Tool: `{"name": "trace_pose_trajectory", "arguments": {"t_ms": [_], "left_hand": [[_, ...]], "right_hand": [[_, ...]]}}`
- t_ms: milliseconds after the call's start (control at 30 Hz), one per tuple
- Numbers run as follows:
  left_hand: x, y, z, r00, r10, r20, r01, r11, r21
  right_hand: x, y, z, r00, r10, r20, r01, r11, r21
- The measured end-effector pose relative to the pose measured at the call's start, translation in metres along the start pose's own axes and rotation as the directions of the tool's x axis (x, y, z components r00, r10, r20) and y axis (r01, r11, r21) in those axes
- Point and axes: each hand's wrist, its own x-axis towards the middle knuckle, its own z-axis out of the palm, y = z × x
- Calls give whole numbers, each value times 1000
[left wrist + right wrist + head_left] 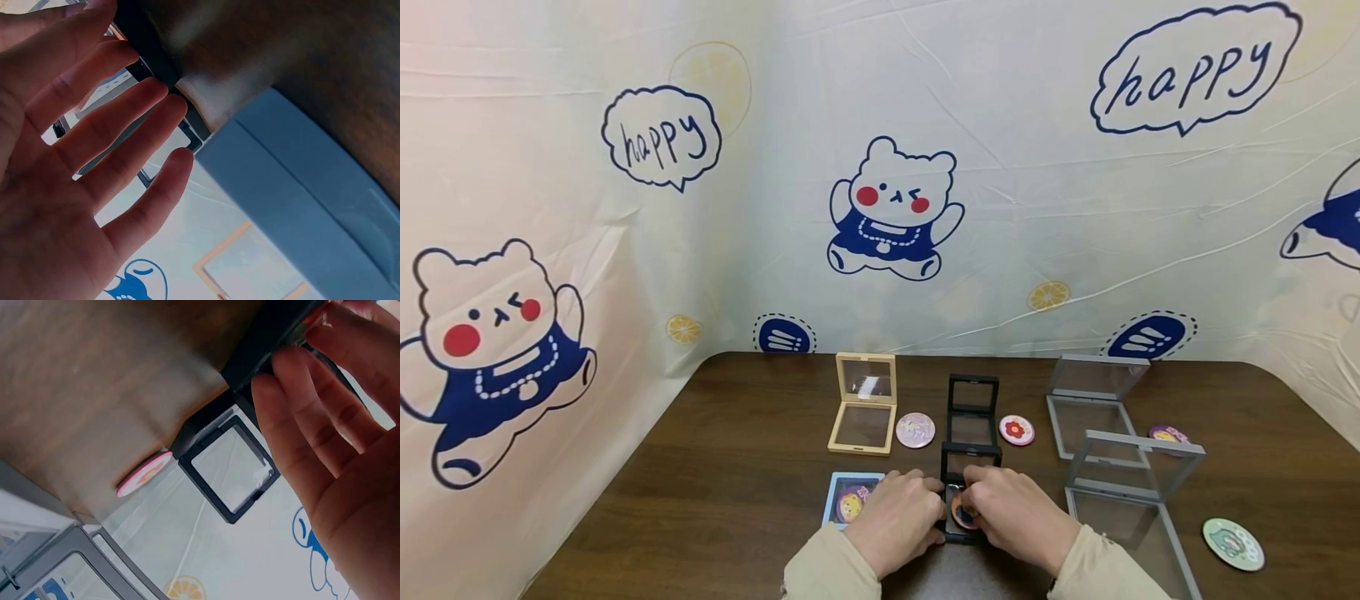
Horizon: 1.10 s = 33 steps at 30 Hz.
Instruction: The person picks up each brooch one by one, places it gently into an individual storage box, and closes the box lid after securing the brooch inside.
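An open black display frame [972, 450] lies on the table before me, its lid raised. My left hand [897, 518] holds it by the left side, thumb near the front corner. A round badge with dark and orange parts [957, 510] is over the frame's lower half, between the fingers of my right hand [1021, 510], which partly hide it. In the left wrist view, the left hand's [81, 162] fingertips lie along the black edge. In the right wrist view, the right hand's [337, 425] fingertips meet at the frame; the badge is mostly hidden there.
Left of the hands lies a light-blue frame [830, 498] with a badge inside. Behind stand an open beige frame [842, 443] and another black frame [951, 392], beside pink [916, 430] and red-flower badges [1017, 430]. Two grey frames [1062, 433], a purple badge [1167, 433] and a green one [1232, 543] are rightward.
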Motion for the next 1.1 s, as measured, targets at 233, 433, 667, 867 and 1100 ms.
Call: {"name": "trace_pose_trajectory", "arguments": {"t_ms": [233,433,667,867,1100], "left_hand": [[0,0,0,1000,-2,-1,2,1000,0],[-1,0,1,1000,-6,1,6,1000,7],[1,3,-1,999,8,33,-10,997,76],[2,1,-10,995,47,-93,-31,986,163],[4,-9,-19,942,23,-334,16,993,114]], "right_hand": [[0,-2,5,1000,30,1,-30,999,-11],[-1,-3,5,1000,9,-17,-10,999,-47],[-5,-1,-2,1000,2,-17,-3,998,-58],[-8,4,-15,998,16,-64,-17,1000,-15],[-13,13,-38,986,69,-153,-74,997,-23]]}}
